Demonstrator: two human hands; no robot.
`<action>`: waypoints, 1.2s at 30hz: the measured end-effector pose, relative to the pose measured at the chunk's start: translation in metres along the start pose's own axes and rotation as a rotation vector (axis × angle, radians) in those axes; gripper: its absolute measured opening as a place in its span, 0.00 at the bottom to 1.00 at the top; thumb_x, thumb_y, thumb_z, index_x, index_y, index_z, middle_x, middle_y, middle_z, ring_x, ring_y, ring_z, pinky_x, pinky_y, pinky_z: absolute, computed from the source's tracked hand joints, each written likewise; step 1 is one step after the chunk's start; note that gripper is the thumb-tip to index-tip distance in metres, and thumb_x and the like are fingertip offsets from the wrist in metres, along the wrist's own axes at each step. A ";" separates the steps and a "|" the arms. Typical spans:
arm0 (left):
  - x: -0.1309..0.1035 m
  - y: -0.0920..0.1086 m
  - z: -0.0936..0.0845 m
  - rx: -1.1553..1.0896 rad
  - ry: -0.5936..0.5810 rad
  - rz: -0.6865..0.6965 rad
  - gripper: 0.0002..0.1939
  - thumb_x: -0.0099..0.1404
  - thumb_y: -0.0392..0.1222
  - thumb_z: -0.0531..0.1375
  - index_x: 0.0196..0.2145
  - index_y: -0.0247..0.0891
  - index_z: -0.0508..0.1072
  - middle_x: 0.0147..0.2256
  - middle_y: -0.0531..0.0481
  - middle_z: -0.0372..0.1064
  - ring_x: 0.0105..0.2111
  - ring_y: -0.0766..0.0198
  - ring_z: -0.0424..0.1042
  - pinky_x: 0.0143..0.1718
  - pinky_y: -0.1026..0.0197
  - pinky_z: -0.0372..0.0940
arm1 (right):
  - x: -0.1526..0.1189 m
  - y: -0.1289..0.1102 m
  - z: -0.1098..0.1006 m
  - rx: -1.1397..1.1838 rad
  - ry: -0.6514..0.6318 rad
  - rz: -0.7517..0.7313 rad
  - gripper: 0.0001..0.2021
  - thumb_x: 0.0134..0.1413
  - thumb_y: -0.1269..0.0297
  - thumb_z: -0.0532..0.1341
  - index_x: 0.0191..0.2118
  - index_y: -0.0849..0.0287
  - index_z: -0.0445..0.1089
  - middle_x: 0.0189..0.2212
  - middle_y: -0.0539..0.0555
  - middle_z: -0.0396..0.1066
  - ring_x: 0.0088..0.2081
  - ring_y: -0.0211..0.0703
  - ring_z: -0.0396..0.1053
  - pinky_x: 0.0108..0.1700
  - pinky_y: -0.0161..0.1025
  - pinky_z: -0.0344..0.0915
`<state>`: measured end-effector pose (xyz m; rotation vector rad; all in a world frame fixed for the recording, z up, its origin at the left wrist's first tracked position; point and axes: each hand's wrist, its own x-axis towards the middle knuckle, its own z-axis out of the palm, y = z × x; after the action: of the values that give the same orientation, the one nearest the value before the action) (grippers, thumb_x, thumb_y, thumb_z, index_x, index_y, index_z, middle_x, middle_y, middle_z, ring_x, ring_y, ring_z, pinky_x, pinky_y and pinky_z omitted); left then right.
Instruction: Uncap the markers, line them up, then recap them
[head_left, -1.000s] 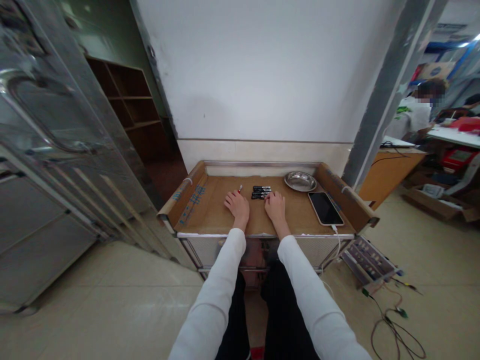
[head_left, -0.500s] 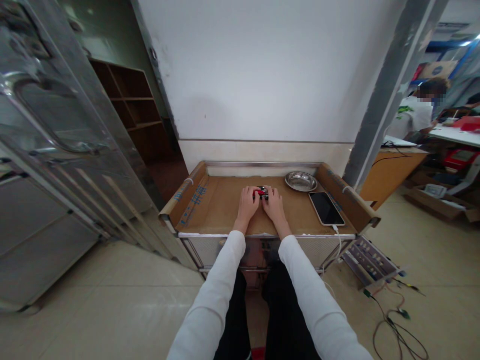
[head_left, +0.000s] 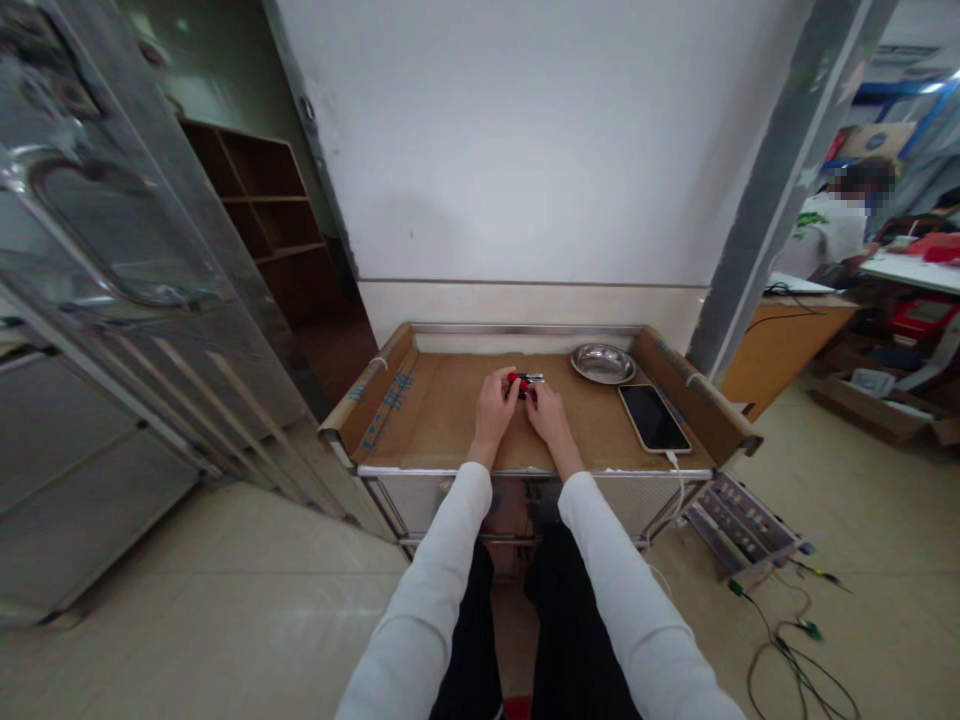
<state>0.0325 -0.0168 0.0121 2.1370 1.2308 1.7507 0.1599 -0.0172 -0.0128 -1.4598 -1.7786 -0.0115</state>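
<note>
A white wall point(head_left: 525, 140) fills the far side of the room here, and a steel door point(head_left: 202, 240) stands to its left. Against the wall is a metal-framed cart point(head_left: 525, 328) lined with brown cardboard point(head_left: 439, 425). On the cart's far right I can see a shiny steel bowl point(head_left: 602, 364), and just nearer, a smartphone point(head_left: 653, 418) with a white cable plugged in at its near end. Both hands are close together near the middle of the cardboard. The left hand point(head_left: 495, 407) has its fingers bent around a red pen point(head_left: 514, 379). The right hand point(head_left: 550, 410), fingers curled, is at some black pens point(head_left: 535, 378) between the hands; I cannot tell whether it grips any.
</note>
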 end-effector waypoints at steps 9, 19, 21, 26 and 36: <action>0.000 0.001 -0.004 0.025 0.117 -0.081 0.13 0.69 0.47 0.52 0.46 0.38 0.67 0.40 0.45 0.69 0.38 0.63 0.69 0.44 0.58 0.65 | 0.001 0.007 0.006 0.109 0.022 -0.028 0.10 0.59 0.73 0.50 0.41 0.60 0.66 0.40 0.59 0.72 0.41 0.44 0.70 0.46 0.40 0.65; 0.002 -0.006 -0.004 -0.060 0.125 -0.222 0.08 0.67 0.40 0.53 0.43 0.38 0.65 0.38 0.47 0.69 0.35 0.65 0.69 0.42 0.60 0.65 | 0.000 0.000 -0.002 0.035 0.042 0.000 0.13 0.63 0.72 0.48 0.45 0.62 0.68 0.42 0.60 0.73 0.44 0.44 0.70 0.47 0.39 0.63; 0.001 -0.006 -0.003 -0.101 -0.064 -0.205 0.06 0.65 0.38 0.54 0.41 0.39 0.65 0.35 0.49 0.70 0.33 0.65 0.70 0.39 0.61 0.66 | 0.000 -0.001 -0.005 -0.014 0.068 0.025 0.13 0.64 0.70 0.47 0.45 0.62 0.68 0.42 0.60 0.73 0.43 0.44 0.70 0.47 0.39 0.63; -0.001 -0.002 0.000 -0.055 -0.422 -0.111 0.05 0.61 0.35 0.57 0.37 0.40 0.66 0.34 0.51 0.71 0.32 0.65 0.71 0.38 0.61 0.66 | 0.000 -0.002 -0.009 -0.078 0.153 0.080 0.16 0.65 0.68 0.45 0.46 0.63 0.68 0.42 0.60 0.74 0.42 0.45 0.70 0.46 0.40 0.61; -0.003 -0.005 0.000 0.322 -0.347 -0.161 0.05 0.60 0.32 0.56 0.34 0.39 0.66 0.37 0.46 0.70 0.40 0.58 0.69 0.45 0.55 0.62 | 0.001 -0.005 -0.009 -0.056 0.201 0.162 0.15 0.66 0.65 0.46 0.50 0.64 0.63 0.43 0.63 0.73 0.41 0.48 0.70 0.44 0.41 0.61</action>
<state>0.0303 -0.0159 0.0071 2.2995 1.6101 1.1179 0.1606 -0.0227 -0.0038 -1.5807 -1.5061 -0.1214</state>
